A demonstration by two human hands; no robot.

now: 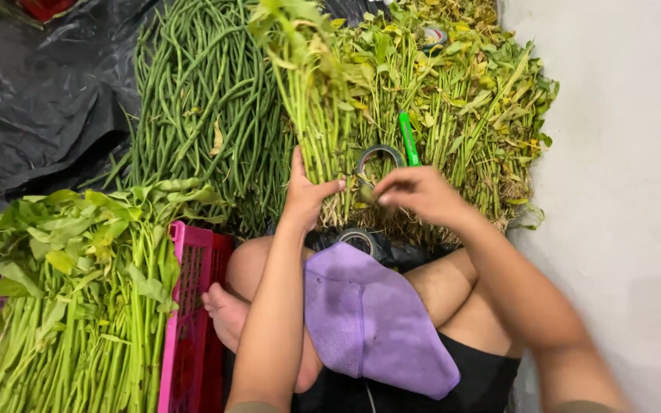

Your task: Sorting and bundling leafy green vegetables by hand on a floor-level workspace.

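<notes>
The left hand [305, 195] grips a bunch of leafy green stems [311, 99] near its cut ends. The right hand [420, 195] sits just beside it, next to a grey tape roll [380, 157] with a green handle. A purple cloth [369, 317] covers the lap. Long green beans [208, 107] lie behind; a pink plastic crate [189, 306] holds more greens.
</notes>
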